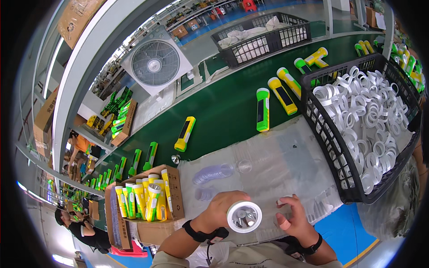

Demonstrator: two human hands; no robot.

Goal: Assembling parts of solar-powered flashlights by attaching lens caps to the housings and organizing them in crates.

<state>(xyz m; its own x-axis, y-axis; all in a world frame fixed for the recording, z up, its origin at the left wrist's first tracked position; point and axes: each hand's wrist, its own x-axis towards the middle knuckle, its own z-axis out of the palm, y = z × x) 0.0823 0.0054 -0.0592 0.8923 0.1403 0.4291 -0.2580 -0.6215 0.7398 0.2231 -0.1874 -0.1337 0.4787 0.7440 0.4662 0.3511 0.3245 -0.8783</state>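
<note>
My left hand point(220, 209) is closed round a flashlight point(244, 217), its lamp end turned up toward me. A white ring rims that end, with a shiny reflector inside; the rest of its body is hidden. Just to the right, my right hand point(295, 219) is raised with thumb and fingers apart and nothing between them. Whitish covers sit on some of its fingertips. Beyond my left hand, clear round discs point(213, 173) lie overlapped in a row on the plastic-covered worktop point(286, 156), one single disc point(244, 166) beside them.
A black crate point(328, 143) of white rings stands at right. At left, a cardboard box point(176, 196) holds yellow and green flashlights. More flashlights point(263, 109) lie along the green conveyor belt point(219, 111), with a small reflector point(175, 159) near its edge. Behind are a fan point(155, 62) and another black crate point(263, 47).
</note>
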